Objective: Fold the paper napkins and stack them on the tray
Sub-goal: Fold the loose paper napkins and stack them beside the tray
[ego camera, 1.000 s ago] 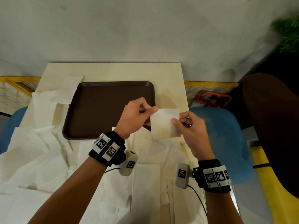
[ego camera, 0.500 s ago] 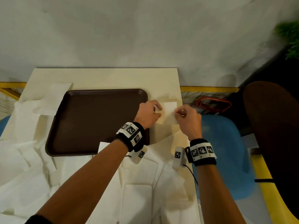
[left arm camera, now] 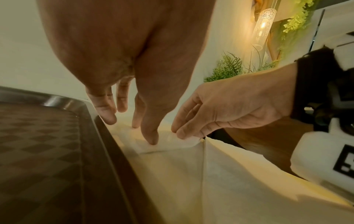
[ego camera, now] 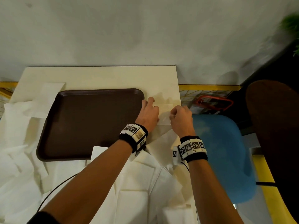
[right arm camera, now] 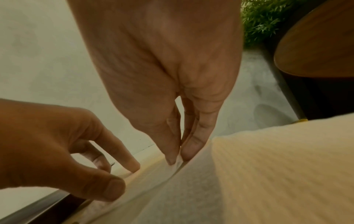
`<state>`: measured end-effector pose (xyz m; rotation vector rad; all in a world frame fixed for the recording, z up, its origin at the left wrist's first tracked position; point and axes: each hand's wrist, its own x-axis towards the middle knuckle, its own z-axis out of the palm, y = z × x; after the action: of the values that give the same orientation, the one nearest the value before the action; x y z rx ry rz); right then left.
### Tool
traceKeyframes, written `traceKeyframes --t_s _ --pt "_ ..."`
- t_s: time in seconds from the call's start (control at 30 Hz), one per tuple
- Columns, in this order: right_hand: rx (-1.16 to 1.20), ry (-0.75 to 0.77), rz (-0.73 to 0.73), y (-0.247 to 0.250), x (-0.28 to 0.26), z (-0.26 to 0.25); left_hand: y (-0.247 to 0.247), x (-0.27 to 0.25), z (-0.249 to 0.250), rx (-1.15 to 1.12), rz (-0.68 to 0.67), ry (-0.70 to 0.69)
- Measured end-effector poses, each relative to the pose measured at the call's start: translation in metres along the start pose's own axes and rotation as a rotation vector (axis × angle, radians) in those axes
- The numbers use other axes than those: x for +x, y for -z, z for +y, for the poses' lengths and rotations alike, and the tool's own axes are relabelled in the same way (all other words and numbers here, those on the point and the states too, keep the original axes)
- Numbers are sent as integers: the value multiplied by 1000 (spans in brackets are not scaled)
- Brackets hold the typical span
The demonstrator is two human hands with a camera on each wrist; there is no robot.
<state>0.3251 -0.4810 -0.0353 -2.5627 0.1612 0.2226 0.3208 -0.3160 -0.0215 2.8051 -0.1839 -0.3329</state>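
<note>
A pale cream rectangular table (ego camera: 100, 76) carries a dark brown plastic tray (ego camera: 90, 123), loose white paper napkins (ego camera: 21, 167) and a small folded napkin (ego camera: 165, 115).

Both forearms reach forward, bare, each wrist wrapped in a black band with coded tags. The left hand (ego camera: 148, 113) is palm down, fingers (left arm camera: 150, 136) extended and spread, fingertips pressing down on the napkin (left arm camera: 164, 143). The right hand (ego camera: 181, 118) sits just beside it, knuckles up, fingers curled, thumb and forefinger (right arm camera: 193, 145) pinched together on the napkin's edge. The two hands are close but not touching.
</note>
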Motion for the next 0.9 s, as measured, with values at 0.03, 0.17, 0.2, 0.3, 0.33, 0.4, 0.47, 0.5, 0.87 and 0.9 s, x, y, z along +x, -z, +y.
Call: traceKeyframes --t_s 0.03,0.17,0.2,0.3,0.33,0.4,0.47,0.5,0.87,0.9 --pt "-1 3 2 0 -1 -1 0 -1 0 18 -3 -2" --pt "65 11 -4 8 -9 -3 5 -10 2 -58 -4 -6" --pt "106 10 14 13 -12 -3 8 -14 3 -104 11 -8" --pt "257 -2 93 33 -26 0 21 -32 7 -242 61 -9" --pt "300 -3 128 42 -32 2 25 -39 7 -276 84 -14" --pt "343 -2 195 55 -45 8 32 -55 6 -350 137 -29" --pt "327 -6 245 62 -59 20 37 -77 1 -435 192 -53" --pt "294 -14 258 61 -59 27 38 -85 -1 -468 224 -66" --pt "220 -193 117 33 -94 65 39 -188 -16 -598 264 -35" --pt "236 -172 136 36 -100 60 40 -194 -19 -600 265 -33"
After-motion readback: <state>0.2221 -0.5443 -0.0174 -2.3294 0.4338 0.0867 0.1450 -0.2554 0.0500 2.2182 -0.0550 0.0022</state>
